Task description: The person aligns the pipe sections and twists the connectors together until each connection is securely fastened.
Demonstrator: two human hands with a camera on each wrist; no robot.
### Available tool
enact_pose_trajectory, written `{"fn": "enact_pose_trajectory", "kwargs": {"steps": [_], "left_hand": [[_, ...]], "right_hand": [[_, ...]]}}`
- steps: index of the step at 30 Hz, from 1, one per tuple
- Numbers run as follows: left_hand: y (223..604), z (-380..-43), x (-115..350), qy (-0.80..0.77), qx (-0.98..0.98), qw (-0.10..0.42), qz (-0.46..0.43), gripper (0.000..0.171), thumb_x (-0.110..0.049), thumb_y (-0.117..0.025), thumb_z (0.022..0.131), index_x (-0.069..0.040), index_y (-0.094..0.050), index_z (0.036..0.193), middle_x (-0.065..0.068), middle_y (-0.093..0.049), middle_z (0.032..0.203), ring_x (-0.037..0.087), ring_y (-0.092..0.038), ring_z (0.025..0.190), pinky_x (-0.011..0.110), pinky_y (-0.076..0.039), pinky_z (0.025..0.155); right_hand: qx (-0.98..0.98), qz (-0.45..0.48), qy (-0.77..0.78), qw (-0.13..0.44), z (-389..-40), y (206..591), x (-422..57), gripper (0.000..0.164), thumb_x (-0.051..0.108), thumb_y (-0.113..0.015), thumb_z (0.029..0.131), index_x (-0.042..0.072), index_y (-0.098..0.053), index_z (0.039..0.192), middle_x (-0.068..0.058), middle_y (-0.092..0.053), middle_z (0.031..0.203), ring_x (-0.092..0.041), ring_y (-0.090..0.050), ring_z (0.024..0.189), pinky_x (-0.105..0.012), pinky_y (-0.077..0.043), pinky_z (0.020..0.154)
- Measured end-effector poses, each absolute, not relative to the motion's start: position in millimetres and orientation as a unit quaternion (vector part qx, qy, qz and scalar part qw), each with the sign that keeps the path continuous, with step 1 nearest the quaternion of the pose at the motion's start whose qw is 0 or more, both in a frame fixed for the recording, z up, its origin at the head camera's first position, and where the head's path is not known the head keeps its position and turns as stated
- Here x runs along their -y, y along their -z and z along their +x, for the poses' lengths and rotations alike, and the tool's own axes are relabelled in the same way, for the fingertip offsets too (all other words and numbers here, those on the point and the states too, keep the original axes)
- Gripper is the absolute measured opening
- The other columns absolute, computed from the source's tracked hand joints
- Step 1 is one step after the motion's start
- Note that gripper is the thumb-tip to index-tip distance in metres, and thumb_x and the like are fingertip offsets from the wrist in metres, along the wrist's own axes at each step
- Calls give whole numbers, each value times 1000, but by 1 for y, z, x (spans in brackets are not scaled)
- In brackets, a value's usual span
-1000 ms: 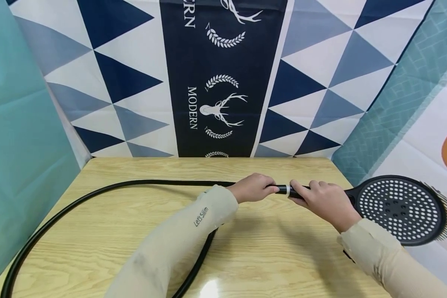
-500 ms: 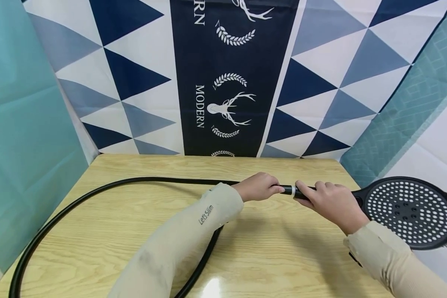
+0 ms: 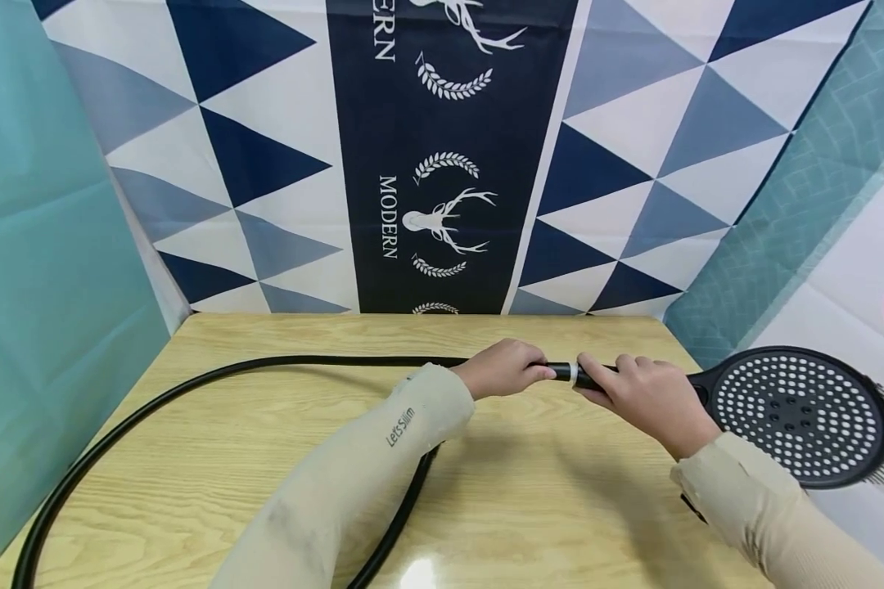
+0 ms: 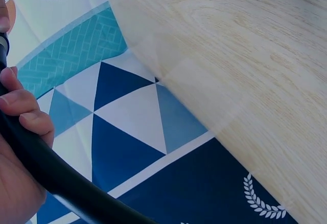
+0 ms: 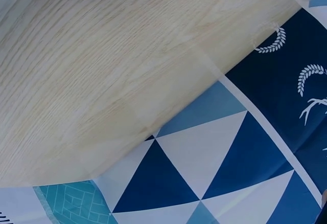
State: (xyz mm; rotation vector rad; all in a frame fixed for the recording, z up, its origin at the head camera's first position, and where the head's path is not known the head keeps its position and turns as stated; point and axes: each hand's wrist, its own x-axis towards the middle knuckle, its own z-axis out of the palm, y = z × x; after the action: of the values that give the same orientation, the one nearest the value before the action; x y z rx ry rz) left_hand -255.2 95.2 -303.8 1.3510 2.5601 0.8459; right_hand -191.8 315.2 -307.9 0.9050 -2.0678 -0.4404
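A black handheld shower head (image 3: 799, 417) with a round, perforated face extends past the table's right side. My right hand (image 3: 651, 401) grips its handle, fingers curled over the top. Beside it, my left hand (image 3: 502, 368) holds the end of a black shower hose (image 3: 265, 361). A pale ring (image 3: 574, 375) shows between the two hands, where hose and handle meet in line. In the left wrist view, the curled fingers (image 4: 33, 119) wrap that hose. Only a sliver of hand shows at the right wrist view's lower right edge.
The hose loops left over the wooden table (image 3: 265, 458), and another stretch runs out below my left forearm. Behind the table hangs a patterned cloth (image 3: 265, 164); teal cloth (image 3: 59, 245) stands at the left and a printed sheet (image 3: 818, 303) at the right.
The head view shifts slightly sideways and back. Both hands keep the same grips, and the hose and shower head stay in line.
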Motion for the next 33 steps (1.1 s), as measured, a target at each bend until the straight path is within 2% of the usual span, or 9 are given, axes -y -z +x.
{"fn": "enact_pose_trajectory", "kwargs": {"steps": [7,20,27,33], "left_hand": [[303,-256,-95,-275,-851,51,444,22,-21,-56,98,-3,-69,97,-3,-53,71,9,-46,63,18,-37,62],[302,-254,-89,-271,-849,24,452,21,-20,-57,98,-4,-69,96,-3,-52,70,8,-46,63,17,-36,62],[302,-256,-89,-269,-834,25,481,23,-19,-56,98,-7,-61,79,-4,-43,63,8,-40,58,17,-33,59],[305,-257,-90,-272,-830,34,485,25,-20,-55,99,-5,-60,79,-3,-41,62,7,-38,57,16,-32,58]], "right_hand": [[823,362,173,402,-192,306,-314,50,46,-19,105,6,-48,100,-8,-33,49,-18,-29,33,-25,-20,31],[826,358,174,399,-192,305,-311,53,48,-16,105,6,-48,102,-8,-32,49,-17,-27,34,-25,-18,32],[825,357,168,406,-192,306,-311,51,47,-19,105,5,-47,100,-7,-30,49,-16,-26,34,-25,-18,31],[825,358,167,405,-191,306,-311,50,47,-19,105,6,-47,100,-7,-31,48,-16,-27,33,-26,-20,30]]}}
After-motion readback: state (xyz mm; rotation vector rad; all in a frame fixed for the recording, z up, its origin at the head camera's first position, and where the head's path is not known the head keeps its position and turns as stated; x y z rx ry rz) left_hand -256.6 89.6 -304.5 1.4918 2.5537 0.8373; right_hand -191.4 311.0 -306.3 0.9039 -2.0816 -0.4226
